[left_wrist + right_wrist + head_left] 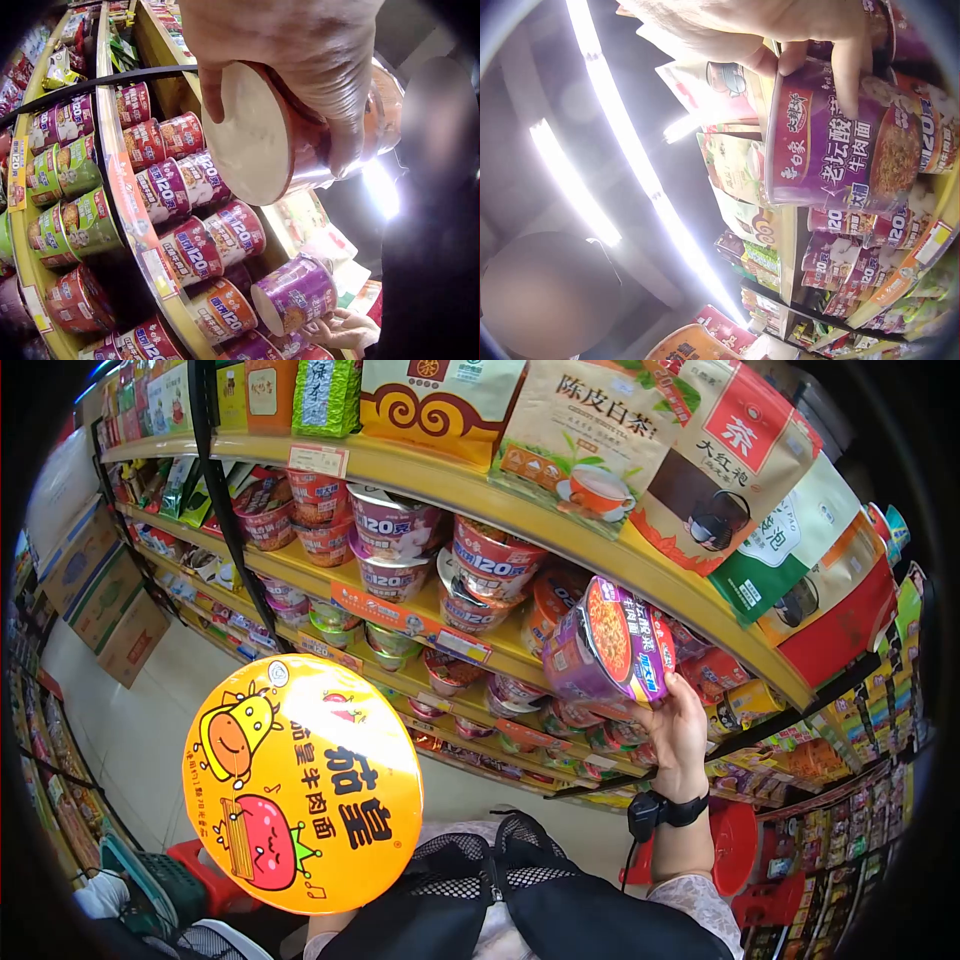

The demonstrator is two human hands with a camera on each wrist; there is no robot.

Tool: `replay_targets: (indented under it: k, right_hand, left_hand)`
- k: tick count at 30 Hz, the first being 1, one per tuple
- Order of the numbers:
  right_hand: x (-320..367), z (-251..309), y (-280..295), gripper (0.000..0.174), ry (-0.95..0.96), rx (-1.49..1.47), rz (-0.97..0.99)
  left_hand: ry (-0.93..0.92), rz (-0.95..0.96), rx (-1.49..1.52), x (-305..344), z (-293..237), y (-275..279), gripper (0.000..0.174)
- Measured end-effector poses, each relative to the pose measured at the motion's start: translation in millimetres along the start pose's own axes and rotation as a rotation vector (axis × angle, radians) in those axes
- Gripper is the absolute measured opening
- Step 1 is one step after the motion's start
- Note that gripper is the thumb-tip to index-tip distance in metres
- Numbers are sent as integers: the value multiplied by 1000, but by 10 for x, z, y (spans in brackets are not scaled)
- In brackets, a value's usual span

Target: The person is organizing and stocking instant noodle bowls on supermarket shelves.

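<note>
Bare left hand (300, 64) and bare right hand (683, 740), both loaded

Grasps a large, round, orange-lidded noodle tub (303, 783) in the left hand — one digit against its white base, others bent over its side, as seen from the left wrist. Bears a cartoon cow and a red cartoon tomato on the glossy lid, turned up towards the head camera and hiding the left hand there. Stays well apart from the other tub.

Grips a purple, tapered paper noodle tub (600, 650) in the right hand, fingers bent around its side. Hangs tilted near the front edge of the yellow-edged upper shelf (430, 482); cannot tell whether touching it. Wears a black band (688, 811) on the right wrist.

Carries, along that shelf, a cream-and-orange tea pouch (585, 450) and a tan, red and dark-brown tea pouch (735, 470), side by side. Holds, one tier down, purple-and-white paper tubs (395, 545) — some stacked. Includes brown cardboard boxes (130, 655) at the far left and a rounded red plastic object (735, 845) beyond the right forearm.
</note>
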State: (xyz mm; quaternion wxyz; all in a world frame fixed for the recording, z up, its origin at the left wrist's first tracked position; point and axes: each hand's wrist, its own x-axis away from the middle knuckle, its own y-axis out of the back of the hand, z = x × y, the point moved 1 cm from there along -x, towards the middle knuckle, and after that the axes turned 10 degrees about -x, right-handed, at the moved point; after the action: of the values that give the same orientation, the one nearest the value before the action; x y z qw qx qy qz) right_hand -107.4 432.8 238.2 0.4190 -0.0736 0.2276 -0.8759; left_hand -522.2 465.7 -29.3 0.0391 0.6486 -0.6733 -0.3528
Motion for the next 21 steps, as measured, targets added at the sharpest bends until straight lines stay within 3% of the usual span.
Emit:
replay_targets:
  k: [9,14,16,19,21]
  right_hand:
    - [-339,-196,-115,17,69,25,-139]
    - [-416,-224,-253,15,241,-149,-118]
    - [-337,-295,-328,23,250,-115,-132]
    - [-356,-551,-229,51,200,111,-140]
    - [-483,-646,-278,64,326,327,-140]
  left_hand:
    - [-124,42,10,-648,268,80,72]
    - [-184,65,2,-947,352,118,71]
    - [-202,69,-1,-1044,376,118,70]
    - [-229,75,-6,-1153,394,126,69]
    - [-247,74,-9,-1209,385,124,69]
